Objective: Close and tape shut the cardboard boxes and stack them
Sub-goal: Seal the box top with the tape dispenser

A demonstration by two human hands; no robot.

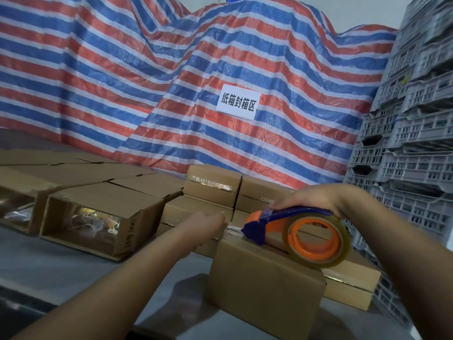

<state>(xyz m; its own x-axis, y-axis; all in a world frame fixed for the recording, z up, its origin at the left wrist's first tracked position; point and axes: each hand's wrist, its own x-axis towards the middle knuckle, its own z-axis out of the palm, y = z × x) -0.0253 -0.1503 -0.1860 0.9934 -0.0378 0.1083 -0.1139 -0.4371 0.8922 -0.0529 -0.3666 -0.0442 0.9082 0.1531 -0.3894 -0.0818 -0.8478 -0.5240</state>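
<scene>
I am gripping the blue and orange tape dispenser [291, 227] in my right hand [316, 198], fingers curled over its handle, and its front edge is pressing on the top of the closed cardboard box [264, 278] that is standing on the grey table [73, 266] in front of me. My left hand [208, 223] is resting on the far left edge of that box, fingers fairly straight. Taped boxes [213, 184] are sitting stacked just behind it, and an open box [103, 217] is lying on its side to the left, near the striped tarp [171, 82]
</scene>
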